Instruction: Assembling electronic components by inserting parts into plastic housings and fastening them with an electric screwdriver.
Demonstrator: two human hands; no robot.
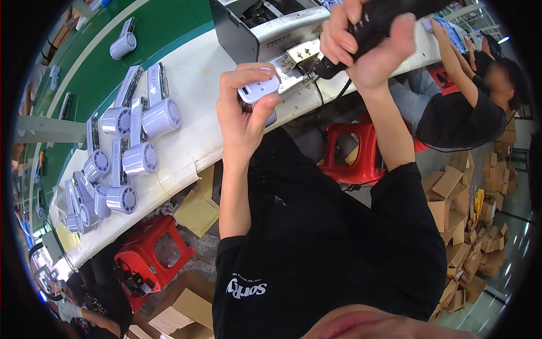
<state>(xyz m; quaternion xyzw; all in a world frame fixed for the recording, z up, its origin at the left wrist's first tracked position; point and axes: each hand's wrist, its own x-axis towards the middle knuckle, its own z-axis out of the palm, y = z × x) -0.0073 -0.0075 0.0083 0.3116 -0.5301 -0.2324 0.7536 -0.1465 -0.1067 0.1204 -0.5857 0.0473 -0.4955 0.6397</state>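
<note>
My left hand [243, 107] is closed around a lavender handheld fan [261, 88], its rounded end with a small dark slot facing up. Most of that fan is hidden by my fingers. My right hand [372, 51] grips a black electric screwdriver [377, 25]. The lower tip of the screwdriver is close to the metal outlet block [303, 53] of a grey screw feeder [271, 37]; whether they touch I cannot tell. On the white worktop [195, 73], left of my hands, lie several lavender handheld fans [162, 117] with dark, open-looking handles.
Beyond the worktop runs a green conveyor [164, 28] carrying another fan [123, 45]. Red stools [353, 152] stand below the bench edge. Cardboard boxes [451, 192] are piled at the right. A co-worker in black [457, 116] sits at the right; another person [99, 305] is at lower left.
</note>
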